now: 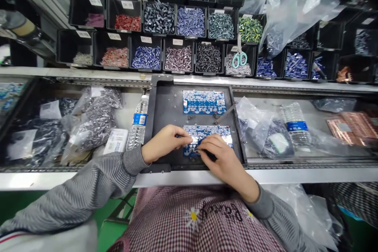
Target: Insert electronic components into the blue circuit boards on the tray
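Observation:
A black tray (165, 106) lies on the conveyor in front of me with two blue circuit boards on it. The far board (203, 102) lies untouched. Both my hands rest on the near board (220, 133). My left hand (164, 142) has its fingers pinched together at the board's left part. My right hand (220, 157) is curled, fingertips pressing down on the board's front edge. Whatever small part either hand holds is hidden by the fingers.
Rows of black bins (159, 17) with coloured components stand behind the conveyor, and scissors (239, 58) hang on one. Two water bottles (138, 123) (295, 124) flank the tray. Plastic bags of parts (94, 116) lie left and right. Another person's hands hold a clear bag (295, 8) at top right.

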A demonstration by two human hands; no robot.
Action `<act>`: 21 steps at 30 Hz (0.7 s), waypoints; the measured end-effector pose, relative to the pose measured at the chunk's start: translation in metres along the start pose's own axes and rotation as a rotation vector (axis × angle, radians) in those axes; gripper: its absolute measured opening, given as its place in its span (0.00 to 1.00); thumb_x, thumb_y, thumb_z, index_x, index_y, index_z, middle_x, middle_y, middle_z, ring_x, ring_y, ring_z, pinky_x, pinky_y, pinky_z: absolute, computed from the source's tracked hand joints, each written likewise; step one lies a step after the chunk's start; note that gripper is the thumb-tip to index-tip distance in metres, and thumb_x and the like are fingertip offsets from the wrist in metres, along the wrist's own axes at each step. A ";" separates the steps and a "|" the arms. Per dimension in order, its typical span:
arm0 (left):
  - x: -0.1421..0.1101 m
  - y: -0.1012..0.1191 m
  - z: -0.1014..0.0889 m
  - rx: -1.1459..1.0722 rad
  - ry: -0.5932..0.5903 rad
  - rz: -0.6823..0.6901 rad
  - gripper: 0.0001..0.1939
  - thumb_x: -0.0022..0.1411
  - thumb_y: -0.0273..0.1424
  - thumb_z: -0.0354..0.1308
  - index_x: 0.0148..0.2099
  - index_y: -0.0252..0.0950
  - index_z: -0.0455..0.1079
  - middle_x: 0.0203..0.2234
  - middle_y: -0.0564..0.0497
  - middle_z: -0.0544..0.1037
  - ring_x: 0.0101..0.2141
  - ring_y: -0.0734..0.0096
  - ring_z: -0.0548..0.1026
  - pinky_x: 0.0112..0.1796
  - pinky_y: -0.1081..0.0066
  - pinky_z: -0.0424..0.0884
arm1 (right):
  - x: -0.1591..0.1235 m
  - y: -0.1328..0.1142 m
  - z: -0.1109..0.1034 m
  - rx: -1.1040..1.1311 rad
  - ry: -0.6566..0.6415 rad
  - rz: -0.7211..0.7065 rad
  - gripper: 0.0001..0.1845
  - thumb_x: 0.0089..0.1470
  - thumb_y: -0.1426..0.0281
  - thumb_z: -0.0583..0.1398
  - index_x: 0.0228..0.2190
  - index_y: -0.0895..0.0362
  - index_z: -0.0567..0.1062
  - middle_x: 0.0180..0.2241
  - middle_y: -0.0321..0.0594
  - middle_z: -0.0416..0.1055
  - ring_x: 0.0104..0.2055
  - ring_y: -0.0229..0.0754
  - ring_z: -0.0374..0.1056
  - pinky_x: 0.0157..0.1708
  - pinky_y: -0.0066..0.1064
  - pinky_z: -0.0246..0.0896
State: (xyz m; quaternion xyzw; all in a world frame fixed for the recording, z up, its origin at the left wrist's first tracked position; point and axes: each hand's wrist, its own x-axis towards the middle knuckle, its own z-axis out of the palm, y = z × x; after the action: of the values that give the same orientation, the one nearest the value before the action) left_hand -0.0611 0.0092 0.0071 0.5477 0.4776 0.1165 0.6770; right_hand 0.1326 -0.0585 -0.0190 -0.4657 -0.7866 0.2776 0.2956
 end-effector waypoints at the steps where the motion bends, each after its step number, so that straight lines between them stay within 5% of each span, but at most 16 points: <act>1: -0.001 0.000 0.001 0.031 0.005 0.013 0.06 0.55 0.30 0.60 0.30 0.33 0.76 0.16 0.55 0.70 0.18 0.78 0.62 0.20 0.76 0.58 | 0.000 0.001 0.000 0.001 -0.009 -0.004 0.09 0.55 0.77 0.55 0.34 0.54 0.73 0.33 0.41 0.71 0.40 0.44 0.64 0.42 0.42 0.64; 7: -0.004 -0.003 0.003 -0.018 -0.024 -0.079 0.07 0.55 0.27 0.58 0.37 0.30 0.75 0.23 0.50 0.77 0.18 0.77 0.68 0.24 0.74 0.65 | -0.001 0.009 0.000 -0.025 -0.055 -0.077 0.12 0.58 0.77 0.53 0.38 0.55 0.74 0.35 0.43 0.72 0.42 0.45 0.63 0.44 0.43 0.65; 11: -0.003 -0.003 0.002 0.001 -0.046 -0.116 0.07 0.57 0.27 0.57 0.36 0.29 0.73 0.21 0.50 0.77 0.15 0.79 0.66 0.20 0.77 0.62 | -0.002 0.013 0.000 -0.054 -0.077 -0.175 0.15 0.60 0.77 0.51 0.42 0.55 0.74 0.37 0.43 0.73 0.44 0.46 0.63 0.44 0.44 0.65; 18: 0.002 0.003 0.014 -0.122 -0.205 -0.083 0.06 0.57 0.27 0.57 0.33 0.29 0.74 0.21 0.51 0.75 0.18 0.80 0.67 0.23 0.77 0.63 | -0.003 -0.001 -0.013 0.046 0.125 -0.042 0.10 0.56 0.75 0.57 0.40 0.53 0.75 0.35 0.40 0.73 0.41 0.42 0.66 0.44 0.41 0.65; 21: 0.004 0.008 0.017 -0.134 -0.157 -0.033 0.08 0.56 0.24 0.56 0.38 0.31 0.74 0.28 0.49 0.78 0.24 0.78 0.71 0.30 0.75 0.68 | -0.009 -0.001 -0.023 0.016 0.118 0.012 0.08 0.55 0.76 0.57 0.35 0.54 0.74 0.33 0.40 0.72 0.39 0.42 0.66 0.42 0.40 0.65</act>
State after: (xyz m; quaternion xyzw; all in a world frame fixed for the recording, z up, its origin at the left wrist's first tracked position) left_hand -0.0433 0.0044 0.0105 0.5006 0.4232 0.0937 0.7493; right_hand 0.1522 -0.0634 -0.0048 -0.4836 -0.7627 0.2575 0.3437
